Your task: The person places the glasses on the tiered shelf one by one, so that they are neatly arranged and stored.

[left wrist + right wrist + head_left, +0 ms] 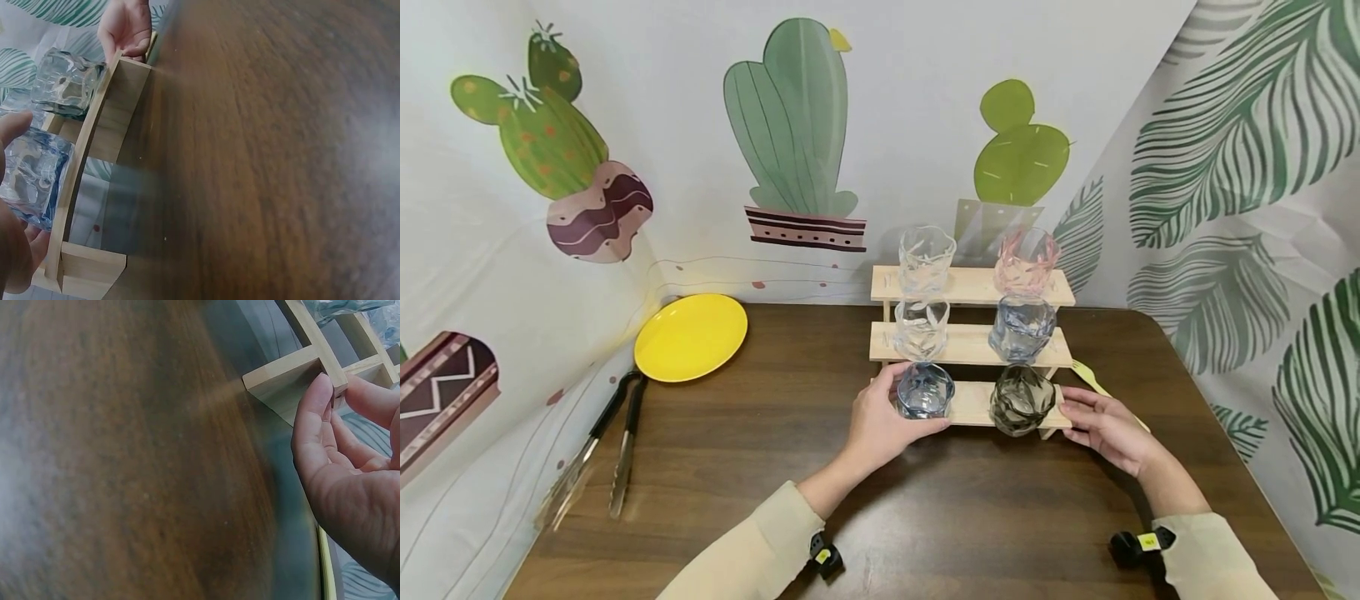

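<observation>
A three-tier wooden rack (973, 402) carries two faceted glasses on each step. My left hand (877, 427) is curled round a blue glass (925, 392) at the left of the lowest step, thumb at the front. In the left wrist view that blue glass (36, 178) rests on the shelf board. To its right stands a dark grey glass (1022, 402). My right hand (1111, 429) pinches the right end of the lowest board between thumb and fingers; the right wrist view shows the pinched board end (334, 381) closely.
Higher up stand clear glasses (922, 327) on the left, another blue glass (1022, 327) and a pink glass (1027, 260) on the right. A yellow-green fork (1092, 379) lies right of the rack. Leftward are a yellow plate (692, 337) and tongs (625, 442) on the wooden table (925, 517).
</observation>
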A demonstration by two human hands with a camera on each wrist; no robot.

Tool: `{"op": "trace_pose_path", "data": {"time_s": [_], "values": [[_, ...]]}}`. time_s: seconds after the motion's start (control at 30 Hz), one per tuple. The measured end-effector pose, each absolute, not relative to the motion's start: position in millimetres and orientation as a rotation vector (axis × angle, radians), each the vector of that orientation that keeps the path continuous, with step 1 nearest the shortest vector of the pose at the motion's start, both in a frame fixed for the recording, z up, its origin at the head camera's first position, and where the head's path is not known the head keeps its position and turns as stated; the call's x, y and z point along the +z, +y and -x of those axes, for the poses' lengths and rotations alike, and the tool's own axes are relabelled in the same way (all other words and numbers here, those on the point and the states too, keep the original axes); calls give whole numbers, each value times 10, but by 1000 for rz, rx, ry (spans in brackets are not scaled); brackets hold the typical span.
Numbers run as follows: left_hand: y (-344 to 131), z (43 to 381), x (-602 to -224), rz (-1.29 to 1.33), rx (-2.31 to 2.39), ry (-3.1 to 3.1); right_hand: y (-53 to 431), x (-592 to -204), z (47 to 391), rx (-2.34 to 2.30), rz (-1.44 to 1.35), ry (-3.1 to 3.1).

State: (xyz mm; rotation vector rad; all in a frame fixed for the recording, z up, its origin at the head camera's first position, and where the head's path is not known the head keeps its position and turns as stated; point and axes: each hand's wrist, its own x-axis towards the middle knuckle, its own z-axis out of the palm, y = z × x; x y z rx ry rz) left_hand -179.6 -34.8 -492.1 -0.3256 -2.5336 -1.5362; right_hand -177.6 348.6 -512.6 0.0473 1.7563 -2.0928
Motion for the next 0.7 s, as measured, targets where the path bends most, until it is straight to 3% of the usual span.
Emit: {"op": "trace_pose_path", "data": {"time_s": [0.4, 0.7], "values": [[-375, 1781, -4938, 360, -1452, -2590, 3459, -5077, 1815, -2021, -37, 1877], [-646, 1766, -4934, 571, -1670, -2369, 3514, -4962, 1833, -1957, -5, 2043]]}}
